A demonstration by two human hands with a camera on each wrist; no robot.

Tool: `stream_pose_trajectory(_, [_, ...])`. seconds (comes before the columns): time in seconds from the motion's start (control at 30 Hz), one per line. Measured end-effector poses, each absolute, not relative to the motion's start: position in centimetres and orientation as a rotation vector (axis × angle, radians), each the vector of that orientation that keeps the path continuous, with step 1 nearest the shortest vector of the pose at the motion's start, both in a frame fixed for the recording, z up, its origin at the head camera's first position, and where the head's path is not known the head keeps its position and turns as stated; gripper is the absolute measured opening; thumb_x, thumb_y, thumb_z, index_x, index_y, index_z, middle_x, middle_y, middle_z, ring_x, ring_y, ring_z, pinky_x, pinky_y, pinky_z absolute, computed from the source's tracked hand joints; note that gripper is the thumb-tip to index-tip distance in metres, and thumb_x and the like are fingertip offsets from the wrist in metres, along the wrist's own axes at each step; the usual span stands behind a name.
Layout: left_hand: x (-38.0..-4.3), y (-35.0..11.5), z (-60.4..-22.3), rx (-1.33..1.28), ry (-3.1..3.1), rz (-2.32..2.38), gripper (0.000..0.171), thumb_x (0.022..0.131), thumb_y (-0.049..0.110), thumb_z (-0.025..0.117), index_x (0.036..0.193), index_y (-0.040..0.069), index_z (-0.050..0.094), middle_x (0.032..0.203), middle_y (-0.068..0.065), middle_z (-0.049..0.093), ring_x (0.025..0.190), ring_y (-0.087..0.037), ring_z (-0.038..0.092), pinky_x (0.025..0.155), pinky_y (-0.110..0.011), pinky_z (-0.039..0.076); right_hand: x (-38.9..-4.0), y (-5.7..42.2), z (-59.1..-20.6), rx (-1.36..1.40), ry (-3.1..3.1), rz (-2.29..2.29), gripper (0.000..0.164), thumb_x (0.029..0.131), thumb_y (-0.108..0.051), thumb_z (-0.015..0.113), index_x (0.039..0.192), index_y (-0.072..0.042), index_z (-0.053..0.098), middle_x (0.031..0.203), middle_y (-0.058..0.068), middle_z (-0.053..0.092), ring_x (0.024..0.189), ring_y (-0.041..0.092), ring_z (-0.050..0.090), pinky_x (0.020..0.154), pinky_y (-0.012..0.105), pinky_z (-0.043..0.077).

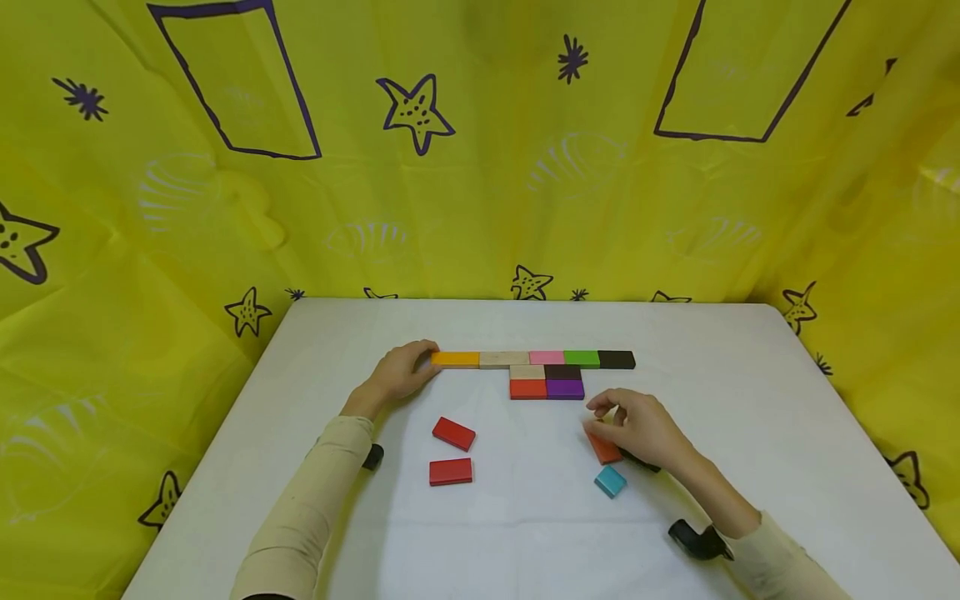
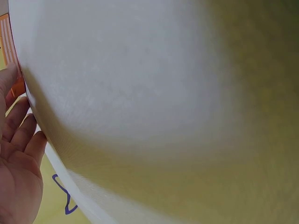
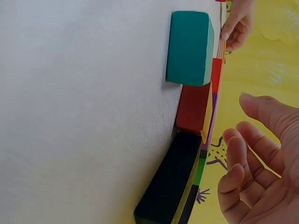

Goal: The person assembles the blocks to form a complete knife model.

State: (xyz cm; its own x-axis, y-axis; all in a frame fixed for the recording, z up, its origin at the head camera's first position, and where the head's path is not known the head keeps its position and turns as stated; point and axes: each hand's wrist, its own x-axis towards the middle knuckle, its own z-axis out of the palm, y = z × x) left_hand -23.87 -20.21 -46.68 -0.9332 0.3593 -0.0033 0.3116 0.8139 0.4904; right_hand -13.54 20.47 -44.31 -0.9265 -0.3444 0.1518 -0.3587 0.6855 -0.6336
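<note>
My left hand [image 1: 401, 371] pinches the left end of an orange block [image 1: 457, 360], thumb on the near side. The orange block [image 2: 8, 42] also shows at the left wrist view's edge. It starts a long row with a plain wood block [image 1: 504, 360], a pink [image 1: 547, 357], a green [image 1: 582, 359] and a black block [image 1: 617, 360]. My right hand [image 1: 641, 425] hovers over an orange-red block [image 1: 604, 450], fingers loosely bent and holding nothing. In the right wrist view this right hand [image 3: 261, 163] is apart from the teal block [image 3: 189, 49] and the black block [image 3: 168, 179].
Below the row, touching it, sit a small wood block [image 1: 527, 372], a dark block [image 1: 562, 372], a red block [image 1: 528, 390] and a purple block [image 1: 565, 390]. Two red blocks [image 1: 453, 433] lie loose at centre left. A yellow patterned curtain [image 1: 480, 192] surrounds the white table [image 1: 480, 558].
</note>
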Motion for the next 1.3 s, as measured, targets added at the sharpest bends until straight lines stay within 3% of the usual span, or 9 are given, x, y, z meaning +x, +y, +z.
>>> stream_pose_trajectory(0.4, [-24.0, -20.3, -46.9, 0.55, 2.904, 0.767, 0.035, 0.101, 0.025, 0.064, 0.131, 0.008, 0.06, 0.134, -0.013, 0.064, 0.127, -0.033, 0.058, 0.113, -0.05, 0.043, -12.3, 21.4, -44.4, 0.541, -2.893, 1.117, 0.024, 0.085, -0.019, 0.084, 0.103, -0.007, 0.074, 0.094, 0.001, 0.072, 0.064, 0.007, 0.05, 0.053, 0.022, 0.043])
stream_pose_trajectory(0.63, [-24.0, -20.2, -46.9, 0.543, 2.903, 0.769, 0.035, 0.101, 0.025, 0.065, 0.131, 0.007, 0.06, 0.133, -0.013, 0.064, 0.126, -0.033, 0.058, 0.113, -0.05, 0.043, -11.7, 22.1, -44.8, 0.573, -2.902, 1.065, 0.023, 0.083, -0.017, 0.086, 0.101, -0.008, 0.075, 0.089, -0.004, 0.07, 0.062, 0.003, 0.048, 0.054, 0.021, 0.042])
stream_pose_trajectory(1.0, [-23.9, -20.2, -46.9, 0.537, 2.901, 0.766, 0.035, 0.102, 0.025, 0.065, 0.131, 0.007, 0.06, 0.133, -0.013, 0.064, 0.124, -0.033, 0.058, 0.113, -0.05, 0.043, -11.4, 22.5, -44.9, 0.577, -2.988, 1.014, 0.042, 0.075, -0.036, 0.092, 0.104, -0.012, 0.074, 0.083, -0.008, 0.063, 0.064, 0.004, 0.046, 0.055, 0.022, 0.039])
stream_pose_trajectory(1.3, [-23.9, -20.2, -46.8, 0.567, 2.912, 0.754, 0.035, 0.101, 0.024, 0.065, 0.131, 0.006, 0.06, 0.132, -0.014, 0.064, 0.124, -0.034, 0.059, 0.112, -0.051, 0.044, -11.6, 22.4, -45.0, 0.607, -2.979, 1.019, 0.036, 0.078, -0.028, 0.09, 0.105, -0.011, 0.074, 0.09, -0.006, 0.067, 0.063, 0.004, 0.046, 0.055, 0.021, 0.04])
